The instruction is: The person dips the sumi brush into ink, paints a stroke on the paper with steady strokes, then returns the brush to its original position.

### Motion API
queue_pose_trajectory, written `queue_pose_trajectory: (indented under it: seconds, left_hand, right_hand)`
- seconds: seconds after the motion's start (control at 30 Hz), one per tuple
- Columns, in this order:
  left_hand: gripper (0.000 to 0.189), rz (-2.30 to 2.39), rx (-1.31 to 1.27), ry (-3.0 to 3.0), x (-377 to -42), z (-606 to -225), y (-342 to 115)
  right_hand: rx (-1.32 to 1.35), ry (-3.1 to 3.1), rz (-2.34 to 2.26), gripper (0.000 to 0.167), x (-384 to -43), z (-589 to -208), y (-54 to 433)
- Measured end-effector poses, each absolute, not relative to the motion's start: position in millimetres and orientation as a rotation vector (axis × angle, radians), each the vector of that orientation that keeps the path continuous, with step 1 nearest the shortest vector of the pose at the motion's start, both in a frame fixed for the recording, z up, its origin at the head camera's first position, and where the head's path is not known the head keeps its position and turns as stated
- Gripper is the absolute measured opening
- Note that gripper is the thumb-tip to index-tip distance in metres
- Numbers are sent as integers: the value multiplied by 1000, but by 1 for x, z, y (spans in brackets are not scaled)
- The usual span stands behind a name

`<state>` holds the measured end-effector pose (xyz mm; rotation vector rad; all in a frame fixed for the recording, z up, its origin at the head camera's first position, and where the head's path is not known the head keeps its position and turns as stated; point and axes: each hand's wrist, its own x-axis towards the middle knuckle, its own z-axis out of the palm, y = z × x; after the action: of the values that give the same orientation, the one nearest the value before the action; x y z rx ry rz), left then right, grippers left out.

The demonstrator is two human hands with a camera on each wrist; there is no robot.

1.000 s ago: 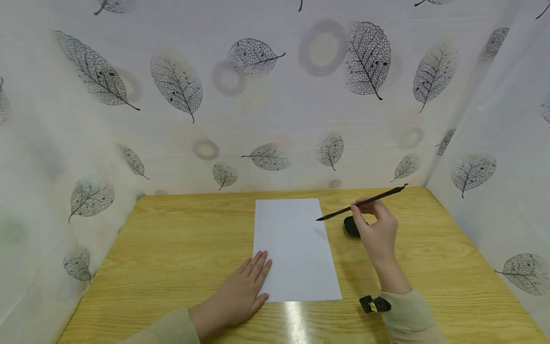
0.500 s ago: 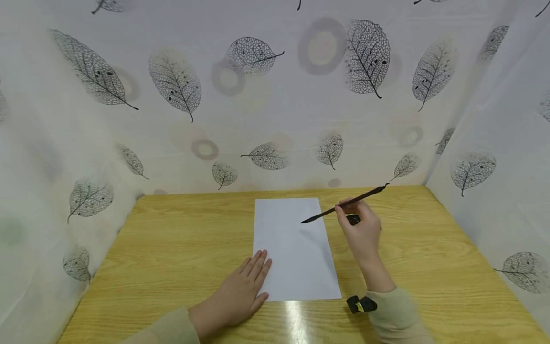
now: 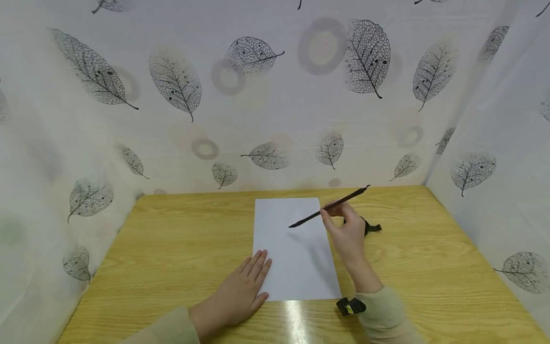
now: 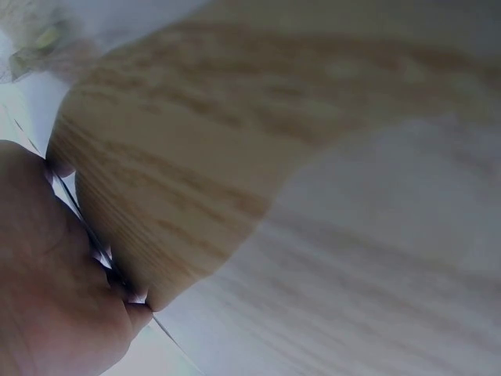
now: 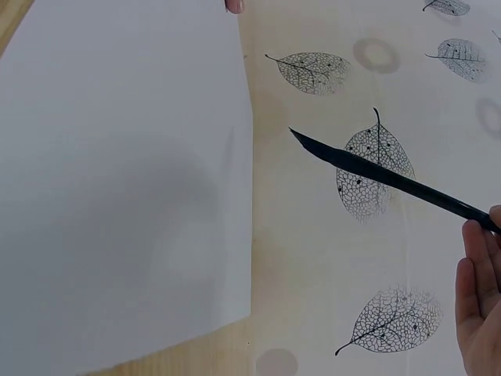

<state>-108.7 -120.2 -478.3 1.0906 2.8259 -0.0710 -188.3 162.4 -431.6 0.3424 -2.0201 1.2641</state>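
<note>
A white sheet of paper [image 3: 292, 267] lies upright on the wooden table [image 3: 193, 229]. My left hand [image 3: 242, 291] rests with straight fingers on its lower left edge. A dark writing brush [image 3: 350, 196] slants over the sheet, its pointed tip toward the upper middle of the paper. Near its middle the brush is pinched by the thumb and fingers of my right hand [image 3: 348, 234]. In the right wrist view the brush [image 5: 380, 174] shows a dark, pointed head. The left wrist view has my left hand [image 4: 63, 290] at its left edge.
Partly behind my right hand sits a black object [image 3: 373, 228] with a short stub to the right. A leaf-patterned white curtain [image 3: 275, 110] closes off the back and both sides of the table. A black strap piece [image 3: 350, 306] is on the right wrist.
My right hand has moved left with the brush, bringing the tip from the paper's right edge in over the sheet. More of the black object shows. The left hand stays put.
</note>
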Motion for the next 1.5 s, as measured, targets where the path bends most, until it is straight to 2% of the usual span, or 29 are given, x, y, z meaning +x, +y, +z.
queue_pose_trajectory:
  seconds: [1.5]
  left_hand:
    - [73,-113,1083,2828,-110,-481,-120]
  right_hand:
    - [376,-2120,1282,14,-197,-452,101]
